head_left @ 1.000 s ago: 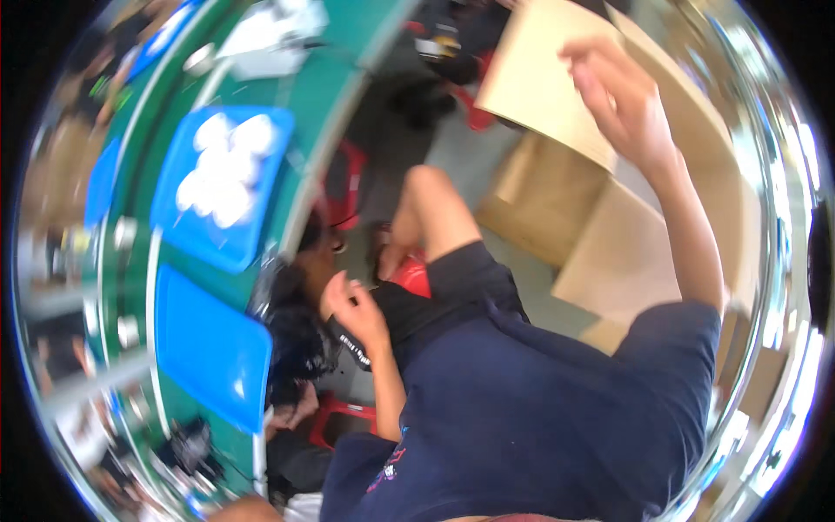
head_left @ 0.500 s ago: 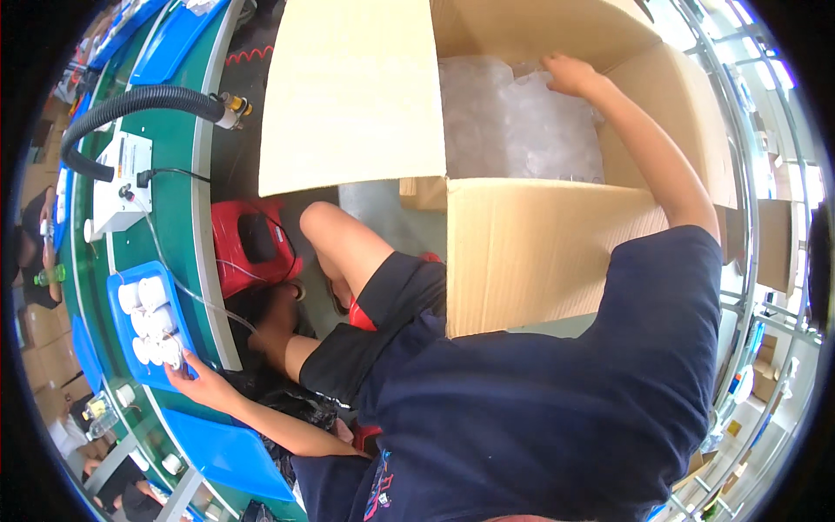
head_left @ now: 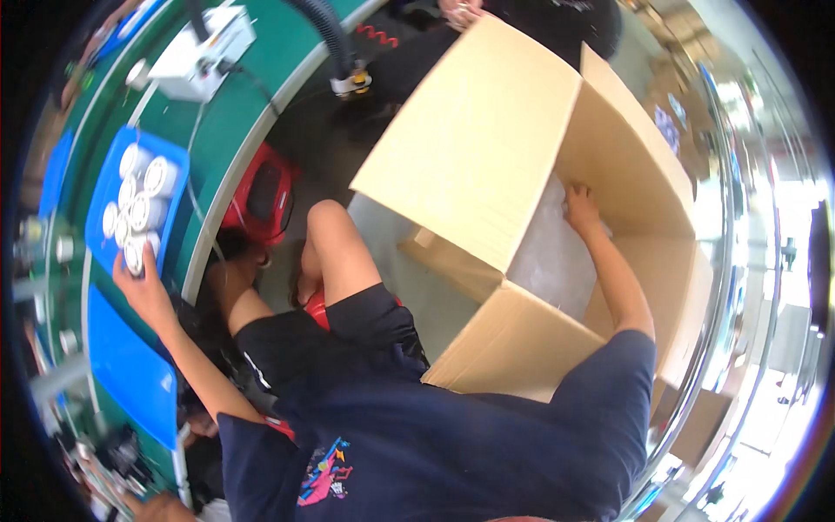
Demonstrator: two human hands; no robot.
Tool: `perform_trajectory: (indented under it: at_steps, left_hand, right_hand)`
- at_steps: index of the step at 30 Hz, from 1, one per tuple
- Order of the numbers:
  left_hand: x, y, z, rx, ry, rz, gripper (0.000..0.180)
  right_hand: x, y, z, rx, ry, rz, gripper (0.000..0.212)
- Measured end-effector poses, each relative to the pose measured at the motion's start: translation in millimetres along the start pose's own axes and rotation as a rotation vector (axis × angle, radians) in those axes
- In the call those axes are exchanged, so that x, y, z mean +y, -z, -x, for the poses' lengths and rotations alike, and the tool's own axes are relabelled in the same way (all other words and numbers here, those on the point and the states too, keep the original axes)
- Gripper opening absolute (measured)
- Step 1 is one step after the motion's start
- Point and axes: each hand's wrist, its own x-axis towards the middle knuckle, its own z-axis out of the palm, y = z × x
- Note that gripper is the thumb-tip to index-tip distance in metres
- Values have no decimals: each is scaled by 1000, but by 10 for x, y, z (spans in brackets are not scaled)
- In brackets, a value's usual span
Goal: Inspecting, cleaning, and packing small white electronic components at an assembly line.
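My left hand [head_left: 143, 291] is at the near end of a blue tray [head_left: 170, 193] on the green bench, its fingers round a white cylindrical part [head_left: 136, 254]. Several more white cylinders [head_left: 148, 211] with ringed ends lie together in that tray. On the right, my right hand [head_left: 583, 209] reaches down inside a large open cardboard box [head_left: 639, 174]. Its fingers are curled at the edge of translucent plastic wrapping [head_left: 550, 257] in the box; their tips are partly hidden. What lies under the wrapping cannot be made out.
A white box-shaped device [head_left: 204, 56] with a cable and a black flexible hose [head_left: 323, 35] stand at the far bench. A second blue tray [head_left: 130, 365] is at the near left. One wide box flap [head_left: 474, 143] leans toward the bench. A red stool [head_left: 261, 191] stands under the bench edge.
The view has turned, so the box appears lower and tilted. My left hand remains at the white cylinder in the tray. My right hand remains at the plastic inside the box.
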Motion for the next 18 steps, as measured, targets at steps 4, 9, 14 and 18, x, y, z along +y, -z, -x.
perform_trajectory:
  at_steps: [4,9,14,18]
  left_hand:
    - [-45,273,21,40,115,240,45]
    - [136,306,15,-39,265,494,43]
    - [141,381,28,21,365,597,52]
    - [188,495,72,128,294,535,56]
  right_hand:
    - [55,-173,-119,96,137,57,54]
    - [198,-130,-45,17,138,-14,74]
    - [66,311,33,-111,106,-176,75]
    - [-277,1106,343,-199,106,-305,71]
